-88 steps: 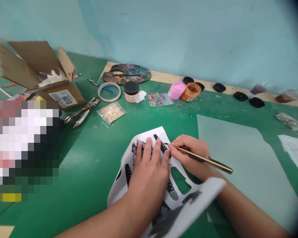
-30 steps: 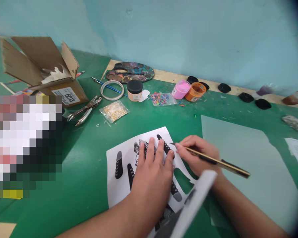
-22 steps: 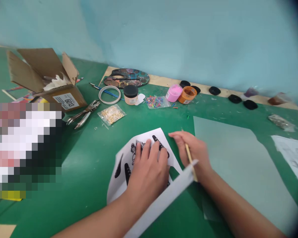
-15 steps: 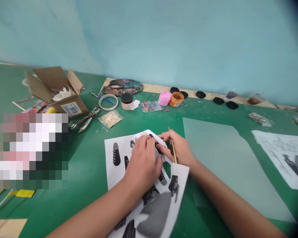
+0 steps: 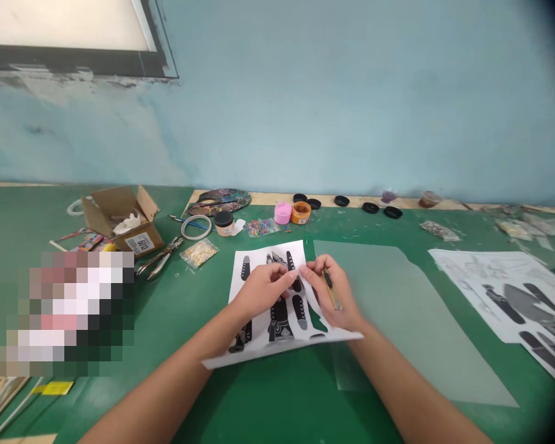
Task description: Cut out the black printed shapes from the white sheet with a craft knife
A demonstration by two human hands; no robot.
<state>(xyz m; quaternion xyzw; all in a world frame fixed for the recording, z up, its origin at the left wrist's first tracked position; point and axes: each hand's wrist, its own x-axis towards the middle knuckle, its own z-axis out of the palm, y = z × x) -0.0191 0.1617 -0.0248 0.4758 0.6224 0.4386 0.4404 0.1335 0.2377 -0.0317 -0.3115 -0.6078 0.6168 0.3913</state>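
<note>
A white printed sheet of paper (image 5: 261, 330) with black and grey shapes is lifted off the table in front of me, its near edge curling up. My left hand (image 5: 266, 287) is closed on it, thumb and fingers pinching near the top right. My right hand (image 5: 328, 290) holds a slim yellowish utility knife (image 5: 332, 288) against its palm, while its fingertips meet the left thumb at the paper's edge. Green table shows through a cut-out gap in the sheet beside the right hand. The knife's blade cannot be made out.
A translucent sheet (image 5: 398, 320) lies to the right, with more printed pages (image 5: 504, 290) beyond it. Behind stand paint jars (image 5: 300, 213), a bead bag (image 5: 263, 227), a tape roll (image 5: 196, 227), pliers (image 5: 161, 259) and an open cardboard box (image 5: 139, 237). Sticks (image 5: 9, 394) lie at lower left.
The paper has come up off the table and tilted, its near edge now raised. My left hand has gone from lying flat over it to pinching it. My view has tipped upward.
</note>
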